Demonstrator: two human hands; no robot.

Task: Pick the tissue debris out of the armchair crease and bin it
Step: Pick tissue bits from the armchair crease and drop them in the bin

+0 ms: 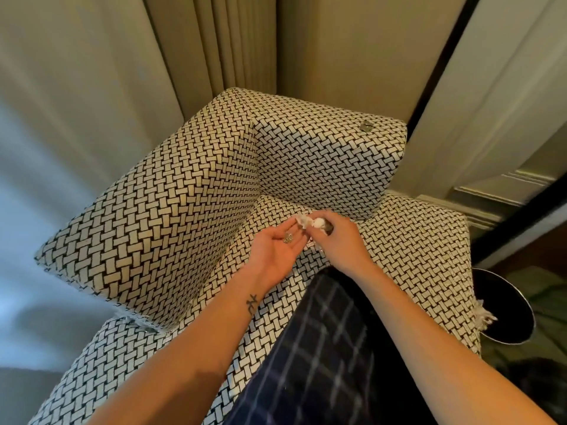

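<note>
Tissue debris (310, 221) is pinched in the curled right hand (336, 242) over the armchair crease (276, 201), a scrap (288, 237) is cradled on the upturned, open-fingered left hand (274, 257), and the bin (503, 305) at four o'clock is not yet reached.

A clump of white tissue debris (313, 223) is being pinched in the curled fingers of the right hand (337, 240), just above the crease at the back of the armchair (184, 194) seat. The left hand (276, 254) is being held palm up beside it, fingers relaxed, and a small scrap (287, 237) is being carried on the palm. A black bin (509, 302) is being partly hidden by the seat's right edge.
</note>
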